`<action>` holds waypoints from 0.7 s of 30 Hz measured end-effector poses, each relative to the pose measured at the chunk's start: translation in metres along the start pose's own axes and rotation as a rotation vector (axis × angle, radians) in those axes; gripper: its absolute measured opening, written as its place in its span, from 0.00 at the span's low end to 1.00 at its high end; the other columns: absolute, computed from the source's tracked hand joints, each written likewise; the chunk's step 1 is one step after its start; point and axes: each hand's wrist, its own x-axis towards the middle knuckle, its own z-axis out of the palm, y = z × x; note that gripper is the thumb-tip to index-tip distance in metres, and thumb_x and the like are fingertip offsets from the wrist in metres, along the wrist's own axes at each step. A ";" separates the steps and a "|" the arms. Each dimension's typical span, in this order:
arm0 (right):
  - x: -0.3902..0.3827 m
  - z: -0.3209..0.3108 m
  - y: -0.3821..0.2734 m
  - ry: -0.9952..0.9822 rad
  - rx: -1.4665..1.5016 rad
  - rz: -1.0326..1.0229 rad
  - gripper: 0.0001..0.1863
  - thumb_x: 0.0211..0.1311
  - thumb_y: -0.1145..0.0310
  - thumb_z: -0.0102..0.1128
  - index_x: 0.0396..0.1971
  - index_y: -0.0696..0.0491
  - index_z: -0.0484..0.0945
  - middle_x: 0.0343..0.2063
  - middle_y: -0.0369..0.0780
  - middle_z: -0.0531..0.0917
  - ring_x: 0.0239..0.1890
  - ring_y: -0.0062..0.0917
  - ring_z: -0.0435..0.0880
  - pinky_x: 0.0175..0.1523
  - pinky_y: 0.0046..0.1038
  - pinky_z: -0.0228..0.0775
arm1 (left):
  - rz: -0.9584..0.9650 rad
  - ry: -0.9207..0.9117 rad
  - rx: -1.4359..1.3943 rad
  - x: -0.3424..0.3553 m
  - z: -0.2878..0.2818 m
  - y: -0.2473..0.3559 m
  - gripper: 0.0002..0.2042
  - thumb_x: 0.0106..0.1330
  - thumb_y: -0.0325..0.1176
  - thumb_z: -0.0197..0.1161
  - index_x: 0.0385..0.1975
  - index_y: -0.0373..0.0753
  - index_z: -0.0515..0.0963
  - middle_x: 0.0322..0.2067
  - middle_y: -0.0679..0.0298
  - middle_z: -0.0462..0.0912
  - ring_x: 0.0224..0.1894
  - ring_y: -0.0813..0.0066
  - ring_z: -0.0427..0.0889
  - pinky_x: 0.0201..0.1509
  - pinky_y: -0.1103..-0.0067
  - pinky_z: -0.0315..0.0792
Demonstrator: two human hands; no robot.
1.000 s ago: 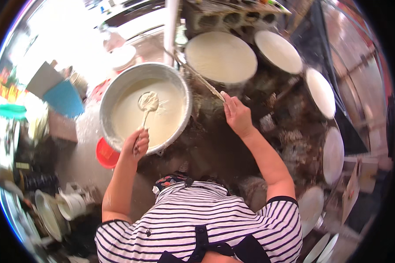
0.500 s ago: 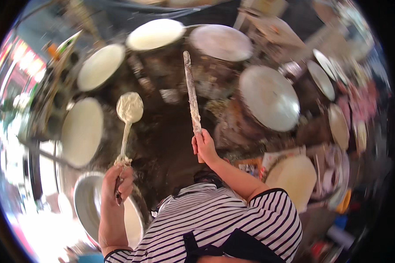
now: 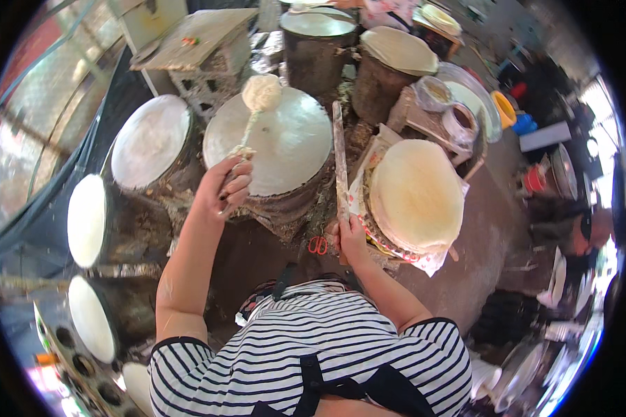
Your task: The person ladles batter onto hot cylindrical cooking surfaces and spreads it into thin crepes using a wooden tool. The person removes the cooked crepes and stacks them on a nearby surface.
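Note:
My left hand [image 3: 226,186] is closed round the handle of a ladle [image 3: 254,119] caked with pale batter. The ladle's head carries a thick lump of batter [image 3: 261,93] above the far rim of a round griddle [image 3: 295,149]. In my right hand [image 3: 348,238] is a long, flat wooden stick [image 3: 339,149], smeared with batter and pointing away from me. It stands between the griddle and a stack of round, thin pale flatbreads [image 3: 417,194] on my right.
More round griddles stand on drum-like stoves, one at the left [image 3: 151,142], one at the back [image 3: 318,22]. A drum topped with pale sheets [image 3: 398,51] is behind the stack. Jars [image 3: 459,124] sit on a small stand. Red-handled scissors [image 3: 318,245] lie near my right hand.
My view and body have turned right. The griddle and flatbread stack are now in front of me, and the large metal pot has left view. Both hands keep hold of the ladle and stick.

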 end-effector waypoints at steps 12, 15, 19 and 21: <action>-0.027 0.096 0.020 0.318 -0.005 0.066 0.09 0.62 0.68 0.45 0.37 0.58 0.68 0.18 0.38 0.76 0.13 0.17 0.72 0.15 0.21 0.63 | -0.013 0.071 1.345 0.116 -0.077 -0.022 0.10 0.64 0.37 0.52 0.33 0.37 0.68 0.18 0.64 0.71 0.12 0.77 0.70 0.11 0.77 0.64; -0.018 0.119 0.024 0.389 -0.016 0.008 0.08 0.61 0.71 0.43 0.37 0.59 0.67 0.18 0.38 0.75 0.11 0.16 0.70 0.14 0.18 0.61 | 0.253 0.060 1.671 0.128 -0.117 -0.026 0.11 0.63 0.37 0.51 0.36 0.34 0.69 0.24 0.53 0.76 0.23 0.60 0.77 0.24 0.68 0.70; 0.017 0.126 0.055 0.499 -0.371 -0.158 0.08 0.58 0.73 0.44 0.35 0.59 0.70 0.19 0.41 0.74 0.12 0.22 0.71 0.16 0.25 0.62 | 0.336 0.190 2.002 0.119 -0.113 -0.018 0.13 0.63 0.38 0.50 0.41 0.37 0.70 0.33 0.46 0.78 0.39 0.45 0.77 0.41 0.61 0.70; 0.035 0.133 0.062 0.537 -0.533 -0.258 0.09 0.56 0.74 0.45 0.35 0.59 0.71 0.21 0.44 0.74 0.16 0.28 0.74 0.21 0.29 0.66 | 0.398 0.182 2.062 0.114 -0.119 -0.011 0.11 0.63 0.37 0.49 0.41 0.39 0.70 0.34 0.47 0.78 0.39 0.46 0.77 0.41 0.60 0.70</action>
